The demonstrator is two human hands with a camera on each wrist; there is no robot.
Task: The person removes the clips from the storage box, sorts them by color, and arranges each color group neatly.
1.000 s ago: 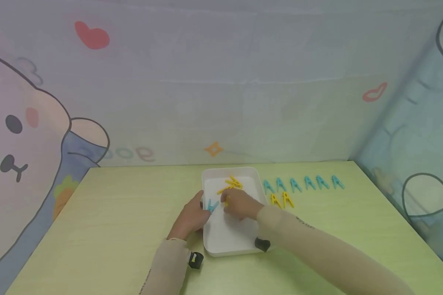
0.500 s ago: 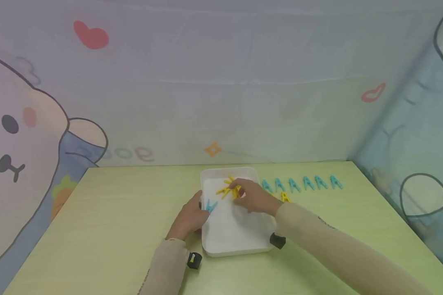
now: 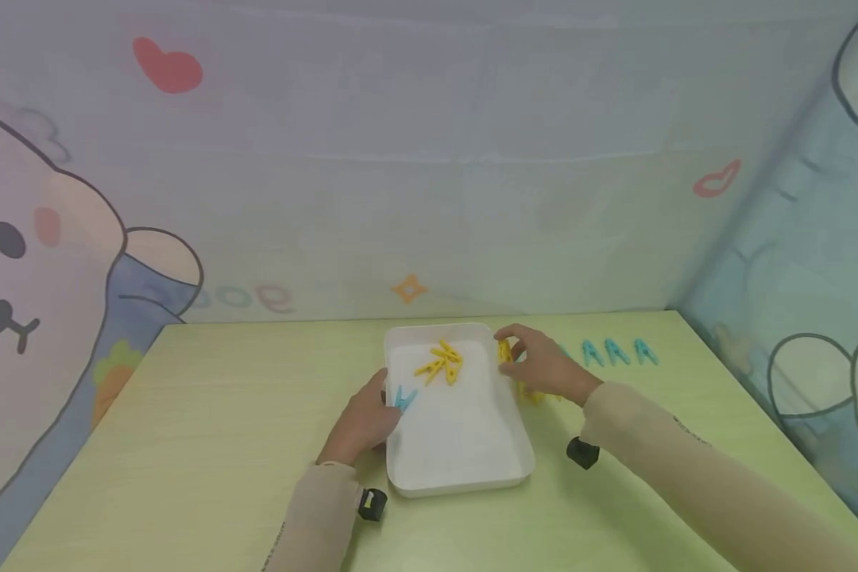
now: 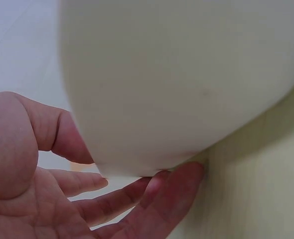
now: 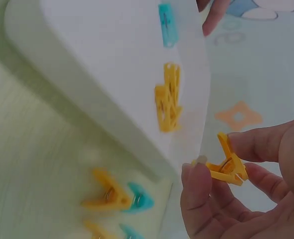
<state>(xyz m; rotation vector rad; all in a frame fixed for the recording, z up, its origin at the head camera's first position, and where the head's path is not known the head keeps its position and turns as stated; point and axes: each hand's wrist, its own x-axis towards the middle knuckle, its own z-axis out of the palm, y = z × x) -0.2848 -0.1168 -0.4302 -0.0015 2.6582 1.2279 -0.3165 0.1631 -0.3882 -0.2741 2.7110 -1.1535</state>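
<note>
Nearest are pale sleeves (image 3: 314, 516), each w/ a small black cam (image 3: 372, 504) at the wrist. L hand (image 3: 361, 417) has its grip closed on the white tray's (image 3: 461, 453) left wall, thumb over the rim, fingers outside. Inside, right by that thumb, is a blue peg (image 3: 404, 399); toward the far end, a small heap of yellow pegs (image 3: 443, 363). R hand (image 3: 546, 367), just off the tray's far right corner, grip narrow, pinches a single yellow peg (image 5: 230, 167) btwn thumb & fingers. On the surface (image 3: 243, 413) below it, loose yellow pegs (image 3: 531, 394), then a row of blue pegs (image 3: 616, 351), both partly hidden. Bg: printed cloth (image 3: 429, 159) w/ a red heart (image 3: 168, 67).
</note>
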